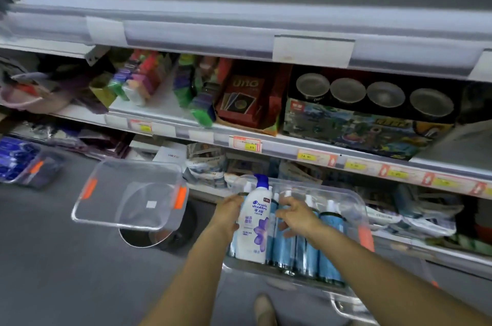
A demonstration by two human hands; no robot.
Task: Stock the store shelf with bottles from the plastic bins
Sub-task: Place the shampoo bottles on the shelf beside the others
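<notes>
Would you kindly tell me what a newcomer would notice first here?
First comes the white shampoo bottle with a blue pump, held by the left hand at centre, beside blue bottles in a clear bin. Then the empty bin with orange handles, to its left.

The white shampoo bottle (pixel 254 229) is showing the brand "head & shoulders" in blue on its front. The Chinese characters under it are coming out too small to read. A red card box (pixel 246 96) on the middle shelf (pixel 165 99) is displaying "UNO" across its top. On that shelf's front edge, one price tag (pixel 308 157) is showing what looks like "14.90" on its yellow patch. The other tags there are showing only blur.
</notes>
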